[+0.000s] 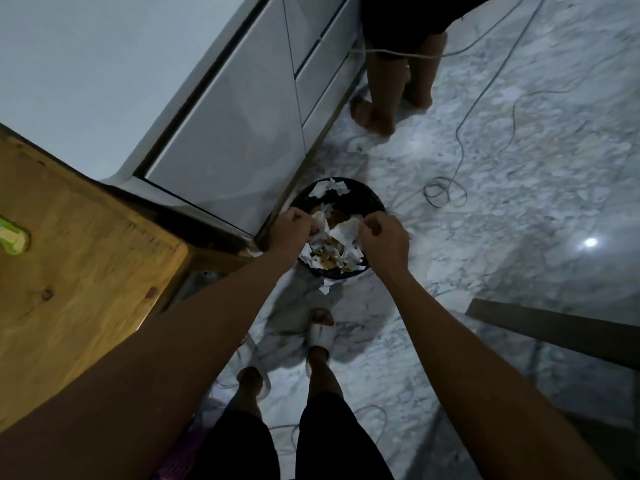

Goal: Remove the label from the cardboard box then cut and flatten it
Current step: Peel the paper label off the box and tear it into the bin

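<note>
While crumpled, white paper (343,230) (torn-edged)

Torn white label scrap (344,230), crumpled, pinched between both hands above black bin (372,199) full of paper shreds.

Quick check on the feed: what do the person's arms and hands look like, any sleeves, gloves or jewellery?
Both forearms are bare up to the frame edge, with no sleeves in view. The left hand and right hand wear no gloves; no watch, ring or wristband shows, though the picture is dim and slightly blurred.
</note>
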